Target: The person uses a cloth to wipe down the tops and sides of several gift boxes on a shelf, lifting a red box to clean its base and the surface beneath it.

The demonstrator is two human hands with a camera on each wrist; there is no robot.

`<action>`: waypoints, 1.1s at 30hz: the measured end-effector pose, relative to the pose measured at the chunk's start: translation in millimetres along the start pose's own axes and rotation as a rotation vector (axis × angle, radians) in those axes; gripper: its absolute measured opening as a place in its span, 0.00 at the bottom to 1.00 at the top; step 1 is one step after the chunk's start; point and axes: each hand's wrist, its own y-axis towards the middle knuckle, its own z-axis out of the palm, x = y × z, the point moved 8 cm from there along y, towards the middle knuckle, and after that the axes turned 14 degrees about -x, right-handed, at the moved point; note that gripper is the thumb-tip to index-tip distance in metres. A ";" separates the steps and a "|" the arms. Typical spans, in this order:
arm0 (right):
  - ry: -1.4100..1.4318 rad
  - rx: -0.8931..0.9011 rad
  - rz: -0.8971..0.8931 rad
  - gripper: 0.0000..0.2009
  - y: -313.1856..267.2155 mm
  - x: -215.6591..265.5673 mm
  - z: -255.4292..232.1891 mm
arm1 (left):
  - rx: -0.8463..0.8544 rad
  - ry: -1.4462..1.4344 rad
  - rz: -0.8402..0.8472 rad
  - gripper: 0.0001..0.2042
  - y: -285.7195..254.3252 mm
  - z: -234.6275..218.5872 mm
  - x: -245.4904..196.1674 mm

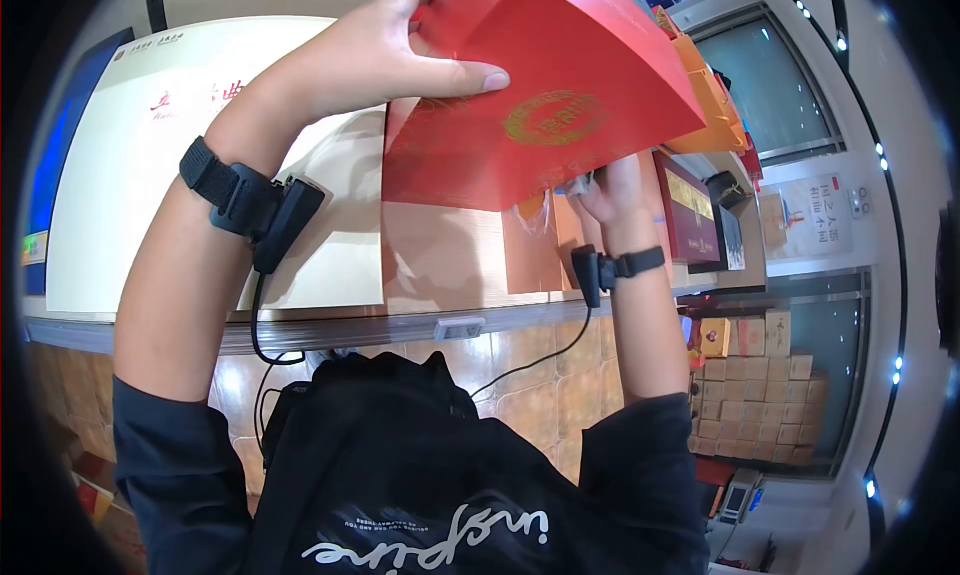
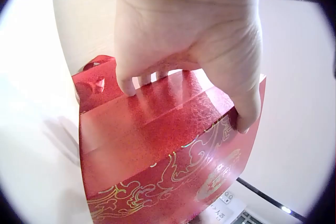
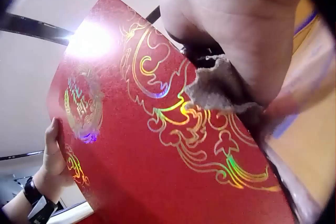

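A red paper gift bag with a gold round emblem and shiny scrollwork is held tilted above the counter. My left hand grips it across its folded side, the thumb on the emblem face and the fingers round the other side, as the left wrist view shows. At the bag's lower right edge is my right hand. In the right wrist view that hand holds a crumpled grey cloth against the patterned face. Its fingertips are partly hidden behind the cloth and bag.
A large cream board with red lettering lies on the counter to the left. Right of the bag are an orange bag and a dark red box. A white socket sits on the counter's front edge. Stacked cartons stand farther right.
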 end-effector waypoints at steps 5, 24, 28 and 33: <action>0.057 -0.017 0.073 0.23 -34.1 -5.2 0.3 | -0.017 0.131 0.086 0.64 0.5 -3.5 2.0; -0.465 -0.408 -0.727 0.18 -85.4 169.6 96.7 | -0.006 0.096 0.082 0.67 2.9 -3.3 5.2; -1.133 -0.274 -0.828 0.21 -60.9 163.2 119.4 | -0.067 0.169 0.116 0.58 1.2 -7.7 9.3; -1.156 -0.056 -0.602 0.26 -55.5 134.9 167.9 | -0.130 0.179 0.231 0.60 -0.2 -10.0 10.9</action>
